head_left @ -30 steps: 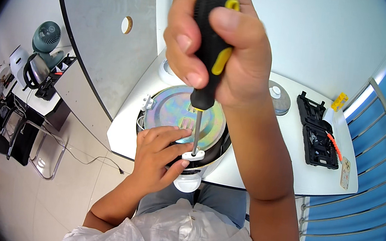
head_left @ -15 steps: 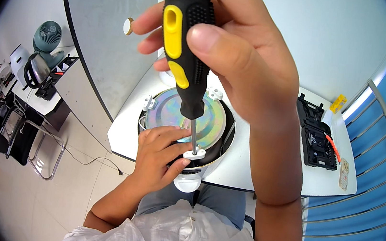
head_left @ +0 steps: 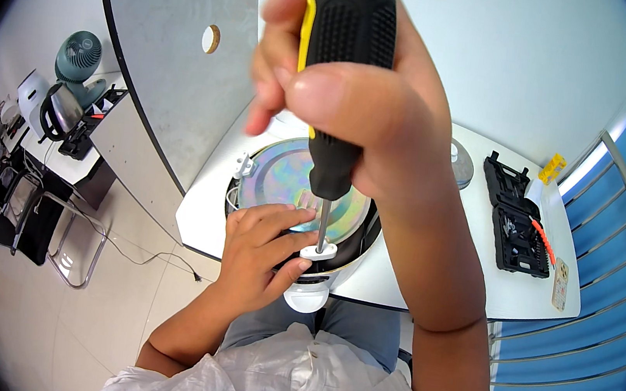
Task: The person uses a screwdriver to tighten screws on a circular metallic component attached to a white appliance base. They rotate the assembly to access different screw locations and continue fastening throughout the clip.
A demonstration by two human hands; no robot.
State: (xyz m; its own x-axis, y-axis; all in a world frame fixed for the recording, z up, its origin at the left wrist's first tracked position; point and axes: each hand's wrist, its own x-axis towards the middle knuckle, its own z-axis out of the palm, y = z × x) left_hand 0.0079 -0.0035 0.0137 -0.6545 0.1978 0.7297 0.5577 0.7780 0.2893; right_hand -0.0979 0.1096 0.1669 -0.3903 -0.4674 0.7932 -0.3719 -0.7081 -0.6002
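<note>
My right hand (head_left: 385, 118) grips a screwdriver (head_left: 353, 28) by its black and yellow handle, thumb pressed along the near side. Its steel shank points down, and the tip sits in a small white plastic bracket (head_left: 319, 252) at the near rim of a round appliance. My left hand (head_left: 263, 248) pinches that bracket between thumb and fingers, with the other fingers resting on the appliance's shiny, rainbow-tinted metal plate (head_left: 269, 171). Another white bracket (head_left: 242, 165) is at the plate's left edge. A white rounded part (head_left: 306, 298) juts out toward me below the rim.
To the right on the white table (head_left: 428, 276) are an open black tool case (head_left: 515, 236), an orange-red tool (head_left: 543, 241) and a yellow plastic holder (head_left: 552, 169). A grey partition (head_left: 181, 62) rises at left. Metal rails (head_left: 588, 307) line the right side.
My right hand has turned the screwdriver handle, rolling its yellow inlay to the left, and shifted slightly right with the handle more upright. The left hand has barely moved.
</note>
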